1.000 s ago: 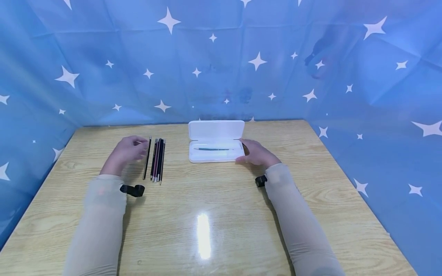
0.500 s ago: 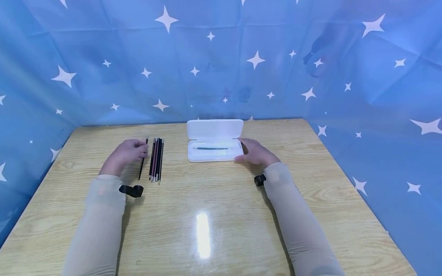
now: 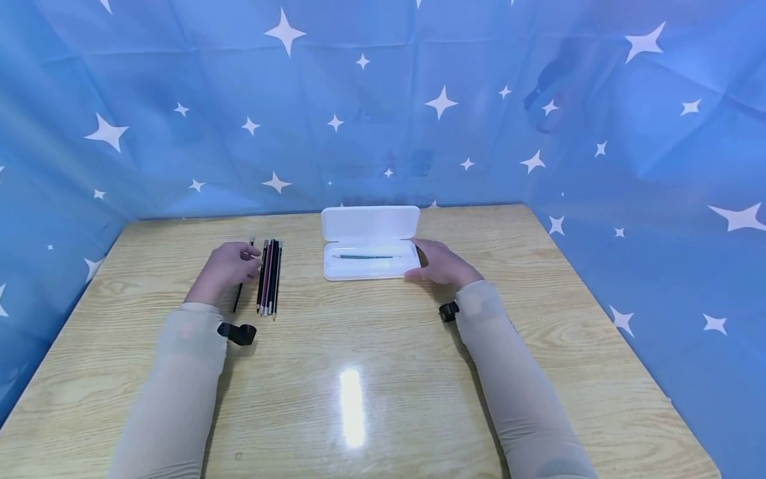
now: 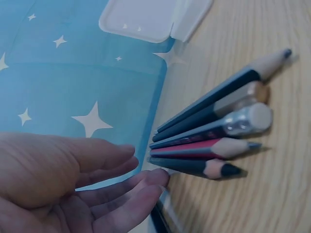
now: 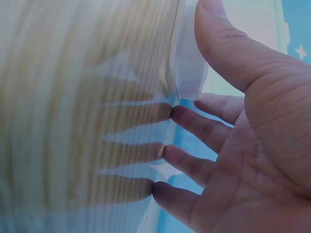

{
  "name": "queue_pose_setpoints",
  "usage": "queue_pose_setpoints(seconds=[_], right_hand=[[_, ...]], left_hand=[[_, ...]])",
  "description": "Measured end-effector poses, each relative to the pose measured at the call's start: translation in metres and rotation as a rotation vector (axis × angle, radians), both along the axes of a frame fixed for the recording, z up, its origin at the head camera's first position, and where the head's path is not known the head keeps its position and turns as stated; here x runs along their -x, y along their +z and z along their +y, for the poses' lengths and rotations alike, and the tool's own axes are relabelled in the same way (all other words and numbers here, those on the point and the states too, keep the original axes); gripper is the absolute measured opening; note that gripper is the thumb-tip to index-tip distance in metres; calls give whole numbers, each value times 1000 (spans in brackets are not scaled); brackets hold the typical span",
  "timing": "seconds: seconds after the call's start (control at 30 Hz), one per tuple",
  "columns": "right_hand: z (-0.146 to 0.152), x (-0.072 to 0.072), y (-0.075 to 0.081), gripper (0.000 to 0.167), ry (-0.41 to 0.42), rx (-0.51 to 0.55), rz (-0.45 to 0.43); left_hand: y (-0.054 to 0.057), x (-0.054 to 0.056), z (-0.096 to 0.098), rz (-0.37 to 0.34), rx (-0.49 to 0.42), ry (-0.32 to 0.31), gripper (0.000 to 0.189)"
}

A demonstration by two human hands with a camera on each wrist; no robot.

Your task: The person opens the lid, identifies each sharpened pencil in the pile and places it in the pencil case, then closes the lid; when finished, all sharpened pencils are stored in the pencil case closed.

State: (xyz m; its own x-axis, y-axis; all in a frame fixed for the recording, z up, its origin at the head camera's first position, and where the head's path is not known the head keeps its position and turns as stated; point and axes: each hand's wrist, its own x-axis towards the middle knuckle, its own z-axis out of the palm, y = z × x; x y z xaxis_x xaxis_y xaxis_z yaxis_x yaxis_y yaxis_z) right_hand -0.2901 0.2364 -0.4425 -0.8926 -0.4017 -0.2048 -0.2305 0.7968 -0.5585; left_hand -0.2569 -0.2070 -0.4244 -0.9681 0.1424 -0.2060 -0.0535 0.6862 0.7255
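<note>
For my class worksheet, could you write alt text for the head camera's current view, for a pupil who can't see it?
A person's left hand hovers beside a row of pencils, partly hiding one separate dark pencil; the right hand touches the right end of an open white case containing one slim teal implement. Behind the wood-grain table hangs a blue, star-patterned curtain.

Far left on the table (image 3: 395, 346), a row of pencils (image 3: 271, 276) runs near to far. Just left of it, partly beneath the left grip (image 3: 229, 267), lies a single pencil (image 3: 237, 298). Farther right is the case (image 3: 335, 271) (a pen-like thing (image 3: 366, 257) inside, lying left to right), its lid (image 3: 371, 223) on the far side, the right grip (image 3: 441, 263) at its right end. Behind hangs a curtain (image 3: 335, 80).
</note>
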Motion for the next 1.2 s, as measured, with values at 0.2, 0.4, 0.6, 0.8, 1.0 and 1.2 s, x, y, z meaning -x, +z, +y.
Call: queue_pose_setpoints(seconds=[0.2, 0.4, 0.6, 0.8, 1.0, 1.2], right_hand=[[-1, -2, 0, 85, -2, 27, 0], [-1, -3, 1, 88, 3, 20, 3], [0, -2, 1, 88, 6, 17, 6], [0, -1, 2, 87, 6, 11, 1], [0, -1, 4, 90, -16, -9, -8], [-1, -2, 3, 91, -22, -14, -24]], left_hand=[[-6, 2, 3, -7, 17, 5, 44], [-12, 2, 5, -6, 10, 28, 43], [-12, 3, 6, -23, 40, 56, 46], [-11, 3, 9, -7, 142, 47, 50], [-9, 4, 12, -16, 165, 46, 53], [-8, 3, 10, -14, 151, 45, 53]])
